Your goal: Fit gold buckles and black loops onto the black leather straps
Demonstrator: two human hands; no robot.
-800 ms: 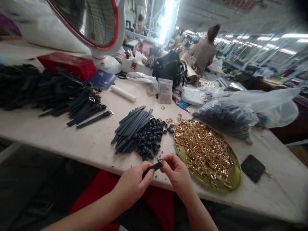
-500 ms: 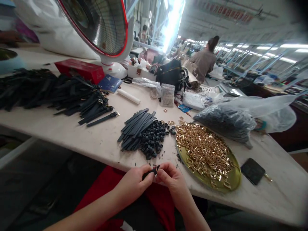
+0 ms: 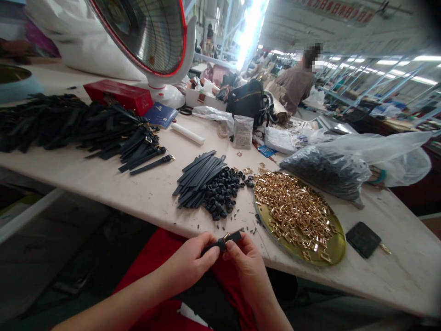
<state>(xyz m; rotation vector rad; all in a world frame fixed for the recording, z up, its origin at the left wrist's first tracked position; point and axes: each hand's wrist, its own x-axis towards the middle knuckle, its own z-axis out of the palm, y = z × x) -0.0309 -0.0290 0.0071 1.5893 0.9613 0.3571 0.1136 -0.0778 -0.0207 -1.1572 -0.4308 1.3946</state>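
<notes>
Between my hands, just off the table's front edge, is a black strap (image 3: 222,244) with a gold buckle (image 3: 226,237) on it. My left hand (image 3: 197,253) pinches the strap between thumb and fingers. My right hand (image 3: 243,253) grips its other end beside the buckle. Beyond them lie a stack of flat black straps (image 3: 198,180) and a heap of small black loops (image 3: 220,195). To the right, a round gold tray (image 3: 339,250) carries a heap of gold buckles (image 3: 292,207).
A pile of buckled black straps (image 3: 76,124) covers the table's left side, below a red-rimmed heater (image 3: 151,37). A dark flat pad (image 3: 363,239) lies right of the tray, with a filled plastic bag (image 3: 327,177) behind. A person (image 3: 294,85) is in the background.
The strap has turned so its buckle and right end now show between my hands. My right fingers have shifted to that end. The whole view has moved slightly.
</notes>
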